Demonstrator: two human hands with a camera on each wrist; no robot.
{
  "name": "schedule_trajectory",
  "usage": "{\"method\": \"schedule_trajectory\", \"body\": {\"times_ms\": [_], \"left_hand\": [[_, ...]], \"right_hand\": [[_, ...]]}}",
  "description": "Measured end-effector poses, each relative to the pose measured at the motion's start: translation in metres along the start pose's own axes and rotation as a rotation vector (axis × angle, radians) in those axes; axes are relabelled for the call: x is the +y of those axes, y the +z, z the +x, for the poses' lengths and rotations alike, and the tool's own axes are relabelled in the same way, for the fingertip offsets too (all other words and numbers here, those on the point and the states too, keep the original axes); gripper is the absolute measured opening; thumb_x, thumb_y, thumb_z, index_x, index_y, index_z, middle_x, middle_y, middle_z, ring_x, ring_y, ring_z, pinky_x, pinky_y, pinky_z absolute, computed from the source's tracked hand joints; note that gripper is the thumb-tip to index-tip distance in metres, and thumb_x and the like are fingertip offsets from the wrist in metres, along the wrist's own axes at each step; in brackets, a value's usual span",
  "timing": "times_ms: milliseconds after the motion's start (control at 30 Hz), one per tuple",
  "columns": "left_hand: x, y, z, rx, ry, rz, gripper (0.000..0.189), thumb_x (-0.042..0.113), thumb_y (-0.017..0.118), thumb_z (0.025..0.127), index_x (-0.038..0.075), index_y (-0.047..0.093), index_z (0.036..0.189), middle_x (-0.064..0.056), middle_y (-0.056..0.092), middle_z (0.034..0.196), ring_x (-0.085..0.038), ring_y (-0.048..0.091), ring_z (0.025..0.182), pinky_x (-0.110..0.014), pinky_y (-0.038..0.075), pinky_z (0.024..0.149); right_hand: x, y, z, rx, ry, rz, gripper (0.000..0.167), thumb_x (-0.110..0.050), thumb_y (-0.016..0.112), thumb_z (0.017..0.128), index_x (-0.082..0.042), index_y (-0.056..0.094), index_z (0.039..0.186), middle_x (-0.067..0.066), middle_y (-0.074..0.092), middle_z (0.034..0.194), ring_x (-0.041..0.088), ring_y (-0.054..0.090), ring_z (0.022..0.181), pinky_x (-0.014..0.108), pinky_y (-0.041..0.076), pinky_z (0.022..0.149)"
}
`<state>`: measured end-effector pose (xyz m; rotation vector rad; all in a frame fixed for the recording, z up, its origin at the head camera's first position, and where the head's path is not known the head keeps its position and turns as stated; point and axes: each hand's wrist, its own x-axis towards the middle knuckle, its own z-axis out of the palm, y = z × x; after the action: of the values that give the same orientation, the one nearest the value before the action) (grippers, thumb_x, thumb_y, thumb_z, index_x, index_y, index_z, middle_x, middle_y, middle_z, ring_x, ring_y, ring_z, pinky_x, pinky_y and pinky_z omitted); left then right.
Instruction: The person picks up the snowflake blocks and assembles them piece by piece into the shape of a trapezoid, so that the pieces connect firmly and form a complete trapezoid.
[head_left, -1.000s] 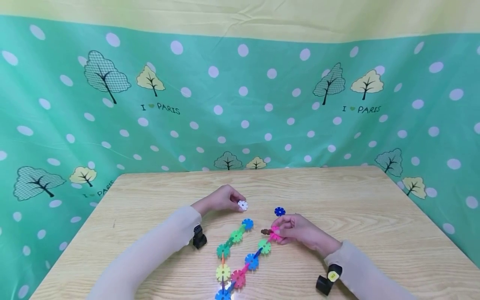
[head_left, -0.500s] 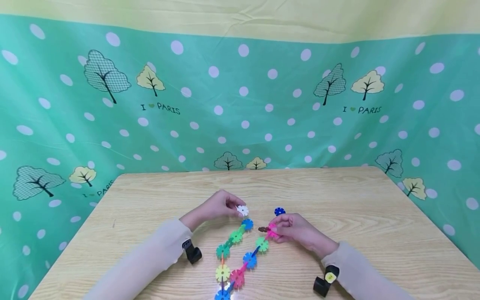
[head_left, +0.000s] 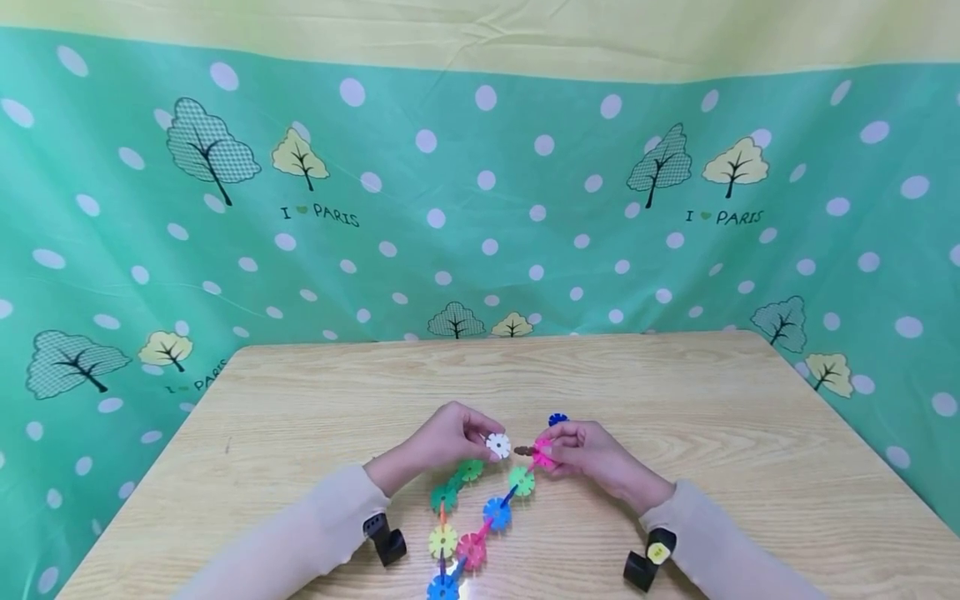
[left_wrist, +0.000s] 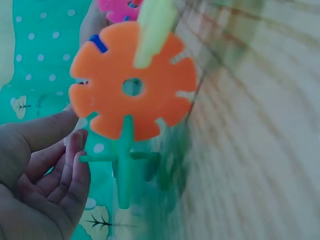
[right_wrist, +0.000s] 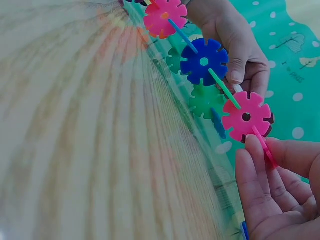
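Observation:
In the head view my left hand [head_left: 450, 435] pinches a white notched plastic disc [head_left: 498, 447] at its edge. Facing it, my right hand [head_left: 600, 462] pinches a pink disc [head_left: 543, 452] near one end of a chain of interlocked discs. A brown disc [head_left: 523, 451] sticks out from that pink one toward the white disc; whether they touch I cannot tell. The chain bends toward me through a blue disc [head_left: 443, 587] and back up past a yellow disc [head_left: 443, 542] to green ones [head_left: 444, 498]. An orange disc [left_wrist: 110, 70] fills much of the left wrist view.
A loose dark blue disc [head_left: 558, 418] lies just beyond my right hand, partly covered by it. The wooden table [head_left: 675, 383] reaches back to a green dotted curtain [head_left: 487, 208]. Black wrist cameras [head_left: 386, 540] hang at both cuffs.
My left hand has come right and toward me with the white disc, up to the brown disc, and now covers the chain's blue end disc. My right hand has shifted slightly left.

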<state>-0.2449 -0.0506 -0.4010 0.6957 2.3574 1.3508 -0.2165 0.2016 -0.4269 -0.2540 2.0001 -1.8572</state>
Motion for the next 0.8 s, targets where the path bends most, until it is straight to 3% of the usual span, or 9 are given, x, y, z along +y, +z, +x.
{"method": "schedule_trajectory", "body": {"times_ms": [200, 567, 800], "left_hand": [[-0.001, 0.005, 0.0, 0.033, 0.005, 0.014, 0.031, 0.012, 0.079, 0.075, 0.005, 0.071, 0.104, 0.001, 0.068, 0.074, -0.011, 0.056, 0.062, -0.021, 0.048, 0.055], [-0.001, 0.011, 0.002, 0.029, 0.043, -0.007, 0.032, 0.013, 0.079, 0.076, 0.004, 0.071, 0.105, -0.002, 0.069, 0.079, -0.011, 0.056, 0.062, -0.02, 0.048, 0.055], [0.001, 0.013, 0.0, 0.01, 0.123, 0.083, 0.037, 0.015, 0.077, 0.078, 0.001, 0.068, 0.111, 0.002, 0.067, 0.075, -0.009, 0.053, 0.058, -0.02, 0.044, 0.05]], "right_hand": [[-0.001, 0.0, -0.001, -0.002, 0.002, -0.006, 0.027, -0.001, 0.058, 0.089, 0.012, 0.055, 0.113, 0.009, 0.069, 0.089, 0.018, 0.067, 0.077, 0.033, 0.057, 0.075], [0.0, 0.001, -0.001, -0.023, 0.004, 0.016, 0.029, -0.003, 0.062, 0.088, 0.011, 0.055, 0.112, 0.004, 0.066, 0.082, 0.014, 0.066, 0.077, 0.032, 0.057, 0.074], [-0.001, 0.0, -0.002, -0.006, -0.001, 0.009, 0.028, 0.001, 0.057, 0.089, 0.013, 0.054, 0.114, 0.01, 0.069, 0.092, 0.019, 0.067, 0.078, 0.034, 0.057, 0.075]]}}
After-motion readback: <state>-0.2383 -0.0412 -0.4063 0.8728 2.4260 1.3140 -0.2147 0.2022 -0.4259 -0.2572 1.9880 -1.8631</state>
